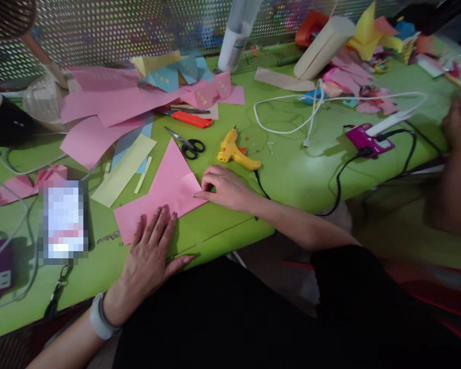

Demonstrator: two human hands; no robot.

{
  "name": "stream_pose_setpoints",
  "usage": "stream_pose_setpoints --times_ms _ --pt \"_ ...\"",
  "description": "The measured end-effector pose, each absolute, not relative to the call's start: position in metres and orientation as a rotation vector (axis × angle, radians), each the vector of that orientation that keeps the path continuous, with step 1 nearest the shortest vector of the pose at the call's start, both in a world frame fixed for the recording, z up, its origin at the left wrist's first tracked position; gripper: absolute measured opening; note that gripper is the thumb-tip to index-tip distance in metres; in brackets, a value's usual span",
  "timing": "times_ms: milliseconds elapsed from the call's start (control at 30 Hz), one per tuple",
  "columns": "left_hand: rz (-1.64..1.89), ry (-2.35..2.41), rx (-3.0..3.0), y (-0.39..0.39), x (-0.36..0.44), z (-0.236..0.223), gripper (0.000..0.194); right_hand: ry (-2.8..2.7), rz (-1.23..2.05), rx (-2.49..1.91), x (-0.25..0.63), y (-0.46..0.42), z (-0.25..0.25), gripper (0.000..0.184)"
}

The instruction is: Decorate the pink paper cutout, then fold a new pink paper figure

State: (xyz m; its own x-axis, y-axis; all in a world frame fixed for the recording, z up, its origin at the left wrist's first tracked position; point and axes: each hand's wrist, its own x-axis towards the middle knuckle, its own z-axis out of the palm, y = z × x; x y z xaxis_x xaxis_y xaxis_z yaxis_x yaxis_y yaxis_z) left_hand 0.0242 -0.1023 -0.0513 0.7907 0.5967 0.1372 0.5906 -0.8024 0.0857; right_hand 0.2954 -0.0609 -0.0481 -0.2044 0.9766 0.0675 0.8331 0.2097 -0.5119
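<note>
A folded pink sheet of paper (171, 179) lies on the green table near its front edge, with a pointed peak toward the back. My left hand (149, 256) rests on the lower left part of it, fingers stretched and spread, thumb on the table. At the paper's right corner, my right hand (226, 188) is closed, thumb and index finger pinching the paper's edge. Just behind the paper lie black-handled scissors (188, 145). A yellow glue gun (236, 151) is on its side beyond my right hand.
Left of the paper are a pale yellow strip (125, 171) and a phone (63, 220). Pink sheets (119, 100) and an orange-handled cutter (190, 119) lie behind. A purple power strip (371, 141) with cords sits right. Another person's arm (459, 159) is at the far right.
</note>
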Motion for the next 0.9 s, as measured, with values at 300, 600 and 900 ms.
stream_pose_setpoints --times_ms 300,600,900 --pt "0.232 0.982 2.958 -0.103 0.023 -0.053 0.098 -2.113 0.283 -1.6 0.292 -0.067 -0.031 0.028" --pt "0.275 0.974 2.968 -0.104 0.023 -0.057 0.097 -2.79 0.266 -1.005 0.238 -0.101 -0.052 0.094" --pt "0.264 0.931 2.976 -0.102 0.019 -0.053 0.103 -2.795 0.303 -1.084 0.259 -0.104 -0.061 0.112"
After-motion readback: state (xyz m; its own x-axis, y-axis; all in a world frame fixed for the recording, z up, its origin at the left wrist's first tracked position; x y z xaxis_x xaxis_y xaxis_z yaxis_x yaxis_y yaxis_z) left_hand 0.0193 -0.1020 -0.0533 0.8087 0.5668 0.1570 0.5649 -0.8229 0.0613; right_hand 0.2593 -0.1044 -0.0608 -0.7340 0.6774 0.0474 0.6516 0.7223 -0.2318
